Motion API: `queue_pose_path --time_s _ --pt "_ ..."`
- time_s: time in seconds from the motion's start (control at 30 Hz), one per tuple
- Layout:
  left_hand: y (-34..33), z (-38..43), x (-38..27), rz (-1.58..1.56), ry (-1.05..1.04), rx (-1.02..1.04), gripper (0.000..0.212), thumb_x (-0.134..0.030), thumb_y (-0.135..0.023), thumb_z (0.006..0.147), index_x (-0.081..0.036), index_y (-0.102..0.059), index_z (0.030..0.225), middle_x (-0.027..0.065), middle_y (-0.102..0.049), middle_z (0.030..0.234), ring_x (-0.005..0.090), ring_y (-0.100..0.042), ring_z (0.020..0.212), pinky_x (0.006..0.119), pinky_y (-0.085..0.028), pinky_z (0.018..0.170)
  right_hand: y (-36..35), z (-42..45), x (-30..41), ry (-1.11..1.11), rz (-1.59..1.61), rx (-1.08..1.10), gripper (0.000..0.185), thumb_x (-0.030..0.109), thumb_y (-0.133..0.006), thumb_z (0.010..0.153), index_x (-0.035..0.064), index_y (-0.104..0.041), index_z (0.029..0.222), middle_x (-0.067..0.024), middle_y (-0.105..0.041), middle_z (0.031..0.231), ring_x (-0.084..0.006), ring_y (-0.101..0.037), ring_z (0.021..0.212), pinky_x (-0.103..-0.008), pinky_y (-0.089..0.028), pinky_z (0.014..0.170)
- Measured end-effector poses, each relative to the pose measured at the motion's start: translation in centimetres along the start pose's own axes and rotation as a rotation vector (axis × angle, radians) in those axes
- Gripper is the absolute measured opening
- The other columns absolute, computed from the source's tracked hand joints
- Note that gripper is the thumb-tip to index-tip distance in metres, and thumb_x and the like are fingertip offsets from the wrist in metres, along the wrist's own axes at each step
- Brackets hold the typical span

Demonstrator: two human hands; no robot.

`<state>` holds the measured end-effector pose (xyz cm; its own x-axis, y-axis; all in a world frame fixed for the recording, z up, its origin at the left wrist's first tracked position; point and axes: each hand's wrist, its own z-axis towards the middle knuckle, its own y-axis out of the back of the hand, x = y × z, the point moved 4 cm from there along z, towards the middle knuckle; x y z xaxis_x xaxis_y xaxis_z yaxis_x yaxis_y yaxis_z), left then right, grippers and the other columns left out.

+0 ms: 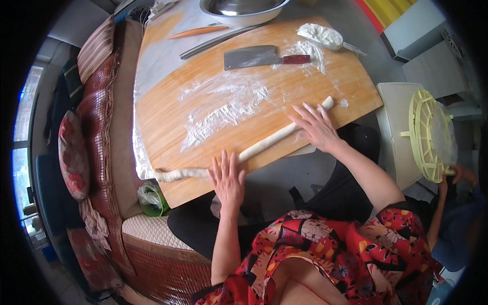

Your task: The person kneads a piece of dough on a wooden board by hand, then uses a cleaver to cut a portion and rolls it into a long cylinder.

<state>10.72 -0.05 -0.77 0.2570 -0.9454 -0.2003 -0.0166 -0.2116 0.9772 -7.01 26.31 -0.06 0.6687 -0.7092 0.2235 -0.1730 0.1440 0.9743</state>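
Note:
A long rope of dough (267, 143) lies slantwise along the near side of a wooden board (164, 126). My left hand (228, 182) rests flat on the rope left of its middle, fingers slightly apart. Over the rope's right part lies my right hand (315, 129), palm down with fingers spread. The dough's left end is thicker and bends at the board's edge; its right end sticks out past my right fingers. Loose flour (225, 114) is smeared across the board. Beyond it lies a cleaver (249, 57) with a red handle.
A flour-filled scoop (322, 36) rests at the board's far right. Behind are a metal bar (217, 42), a tapered orange-brown stick (198, 32) and a basin (244, 17). A green bin (154, 204) stands below left. At right, another person's hand holds a yellow plastic basket (421, 133).

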Motion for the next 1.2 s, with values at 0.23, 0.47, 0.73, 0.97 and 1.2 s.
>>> queue_pose_path --time_s 0.23,0.47,0.73,0.97,1.2 --pt "0.0 3.1 2.5 0.005 0.041 -0.034 0.07 -0.039 -0.062 0.087 -0.021 -0.033 0.149 0.0025 -0.025 0.158 0.0309 -0.018 0.146 0.053 -0.011 0.117 -0.6 1.8 -2.4 -0.042 -0.016 -0.032 0.055 0.039 -0.055 0.092 0.0235 -0.041 0.144 -0.0044 -0.028 0.155 -0.0276 -0.023 0.144 -0.0547 -0.013 0.116" --pt "1.0 13.0 8.2 0.055 0.155 -0.167 0.059 -0.046 -0.042 0.097 -0.024 -0.03 0.15 0.0011 -0.025 0.158 0.0294 -0.019 0.146 0.054 -0.009 0.117 -0.9 10.8 -7.7 -0.164 -0.17 -0.103 0.053 0.047 -0.046 0.096 0.0281 -0.039 0.145 0.0009 -0.027 0.156 -0.0238 -0.023 0.144 -0.0577 -0.013 0.115" --pt "0.7 5.8 7.0 0.168 -0.005 -0.118 0.058 -0.045 -0.045 0.096 -0.023 -0.034 0.149 0.0013 -0.028 0.156 0.029 -0.018 0.146 0.053 -0.008 0.117 0.2 5.7 -7.9 0.041 -0.126 -0.107 0.053 0.03 -0.058 0.09 0.0229 -0.044 0.141 -0.0013 -0.035 0.151 -0.024 -0.029 0.141 -0.0542 -0.017 0.115" --pt "1.7 -1.9 5.8 0.07 0.051 0.099 0.068 -0.036 -0.061 0.088 -0.021 -0.035 0.148 0.0043 -0.025 0.157 0.0302 -0.017 0.146 0.053 -0.01 0.117 1.2 -2.2 -8.1 0.018 -0.066 0.094 0.055 0.028 -0.057 0.091 0.0153 -0.041 0.143 -0.0064 -0.032 0.153 -0.0286 -0.027 0.142 -0.0568 -0.015 0.115" --pt "1.5 6.9 10.4 0.072 0.104 -0.062 0.068 -0.044 -0.054 0.091 -0.023 -0.029 0.151 0.0037 -0.024 0.158 0.0322 -0.022 0.145 0.052 -0.014 0.117 0.3 5.2 -11.5 -0.124 -0.075 -0.07 0.054 0.035 -0.051 0.094 0.0206 -0.039 0.145 -0.004 -0.029 0.155 -0.0291 -0.025 0.143 -0.0577 -0.013 0.115"
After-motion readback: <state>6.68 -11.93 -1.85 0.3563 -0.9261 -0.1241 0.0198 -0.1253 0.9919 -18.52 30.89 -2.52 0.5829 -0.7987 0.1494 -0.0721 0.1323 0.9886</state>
